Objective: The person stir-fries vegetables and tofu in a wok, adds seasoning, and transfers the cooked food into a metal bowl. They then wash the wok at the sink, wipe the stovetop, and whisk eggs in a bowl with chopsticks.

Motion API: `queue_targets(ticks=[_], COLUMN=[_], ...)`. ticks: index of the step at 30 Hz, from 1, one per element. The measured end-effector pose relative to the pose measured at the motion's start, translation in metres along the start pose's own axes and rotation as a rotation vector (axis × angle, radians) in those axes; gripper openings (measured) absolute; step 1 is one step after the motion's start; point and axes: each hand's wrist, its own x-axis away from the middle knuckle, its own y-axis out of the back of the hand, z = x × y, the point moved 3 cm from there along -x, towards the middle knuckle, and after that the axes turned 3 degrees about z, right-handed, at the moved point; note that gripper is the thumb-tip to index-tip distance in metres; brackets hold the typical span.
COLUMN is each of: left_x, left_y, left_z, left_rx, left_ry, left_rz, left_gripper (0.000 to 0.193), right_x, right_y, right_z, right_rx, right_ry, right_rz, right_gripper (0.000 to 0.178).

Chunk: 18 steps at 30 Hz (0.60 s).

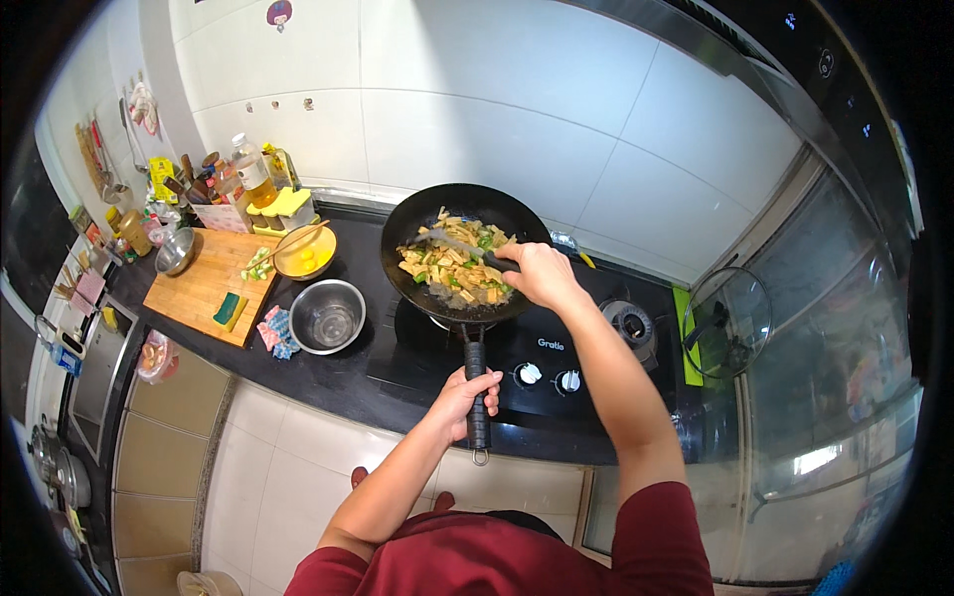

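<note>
A black wok (409,214) sits over the left burner of the stove, holding tan strips and green pepper pieces (444,272). My left hand (462,400) is wrapped around the wok's black handle (477,429), its thumb lying across the top. Closed on the dark grip of a spatula, my right hand (542,275) is over the wok's right side. The spatula (465,246) reaches leftward into the food, and its blade is partly among the strips. My right fingers hide most of its grip.
Left of the wok stand an empty metal bowl (328,320), a bowl of egg yolks (307,262) with chopsticks across it, and a cutting board (185,288) with a sponge (230,311). A glass lid (728,333) stands right of the second burner (630,324). A range hood (795,89) overhangs the right.
</note>
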Motion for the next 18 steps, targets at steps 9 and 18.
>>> queue_targets(ticks=[9, 18], left_x=[-0.013, 0.01], left_y=[0.001, 0.01], left_z=[0.001, -0.009], left_rx=[0.172, 0.032], left_ry=[-0.047, -0.043], left_rz=[0.066, 0.125], left_gripper=[0.018, 0.018], right_x=[0.082, 0.064], right_y=[0.095, 0.014], right_z=[-0.008, -0.087], right_rx=[0.218, -0.57], right_ry=[-0.007, -0.441], right_rz=[0.01, 0.022], right_gripper=[0.029, 0.032])
